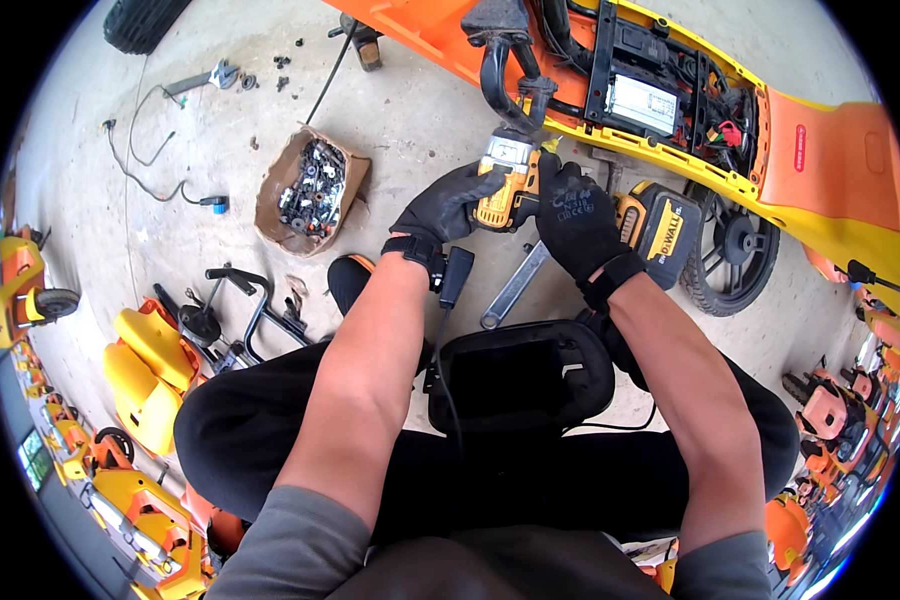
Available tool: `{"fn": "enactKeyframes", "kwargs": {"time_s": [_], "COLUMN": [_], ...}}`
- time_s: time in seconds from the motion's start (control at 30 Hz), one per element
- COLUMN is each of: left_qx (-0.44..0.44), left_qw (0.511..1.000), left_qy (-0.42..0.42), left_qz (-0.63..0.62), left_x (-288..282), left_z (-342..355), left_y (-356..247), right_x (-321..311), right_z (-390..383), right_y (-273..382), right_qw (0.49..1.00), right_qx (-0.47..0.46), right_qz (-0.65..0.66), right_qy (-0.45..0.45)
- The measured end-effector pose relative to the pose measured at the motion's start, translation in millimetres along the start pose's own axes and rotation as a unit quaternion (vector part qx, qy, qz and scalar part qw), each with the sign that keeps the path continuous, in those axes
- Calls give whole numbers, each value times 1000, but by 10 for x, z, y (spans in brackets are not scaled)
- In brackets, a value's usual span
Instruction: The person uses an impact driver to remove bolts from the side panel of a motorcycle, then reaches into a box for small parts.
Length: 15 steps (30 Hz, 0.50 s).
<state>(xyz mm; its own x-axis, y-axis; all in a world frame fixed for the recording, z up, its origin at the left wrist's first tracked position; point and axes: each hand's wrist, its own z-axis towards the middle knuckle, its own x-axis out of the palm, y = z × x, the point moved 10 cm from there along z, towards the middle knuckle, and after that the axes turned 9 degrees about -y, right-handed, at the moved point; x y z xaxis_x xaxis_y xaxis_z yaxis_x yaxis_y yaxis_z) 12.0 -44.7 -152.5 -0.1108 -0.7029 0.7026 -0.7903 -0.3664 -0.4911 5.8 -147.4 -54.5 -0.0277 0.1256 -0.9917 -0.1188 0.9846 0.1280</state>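
Observation:
A yellow-and-black power tool with a large battery pack at its base is raised below a black bent tube on the yellow-and-orange vehicle body. My left hand, in a black glove, is closed on the front body of the tool. My right hand, also gloved, is closed round its handle, which is mostly hidden by the fingers. The tool's front end is near the tube's lower part; whether they touch I cannot tell. A long wrench lies on the floor below the tool.
A cardboard box of small hardware sits left of my hands, with an adjustable wrench and cables beyond. A black wheel is at right. Yellow seats and a black tubular frame lie at lower left. More small vehicles line both sides.

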Motion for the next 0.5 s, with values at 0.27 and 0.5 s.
{"fn": "enactKeyframes", "kwargs": {"time_s": [0.27, 0.5], "left_qx": [-10, -19], "left_qw": [992, 996], "left_qy": [39, 58], "left_qz": [-116, -64], "left_x": [-59, -8], "left_z": [90, 54], "left_y": [238, 94], "right_x": [-278, -174], "right_z": [62, 57], "right_y": [208, 130], "right_qw": [992, 999], "right_qx": [-69, -8], "right_qz": [-107, -42], "right_qy": [-6, 9]}}
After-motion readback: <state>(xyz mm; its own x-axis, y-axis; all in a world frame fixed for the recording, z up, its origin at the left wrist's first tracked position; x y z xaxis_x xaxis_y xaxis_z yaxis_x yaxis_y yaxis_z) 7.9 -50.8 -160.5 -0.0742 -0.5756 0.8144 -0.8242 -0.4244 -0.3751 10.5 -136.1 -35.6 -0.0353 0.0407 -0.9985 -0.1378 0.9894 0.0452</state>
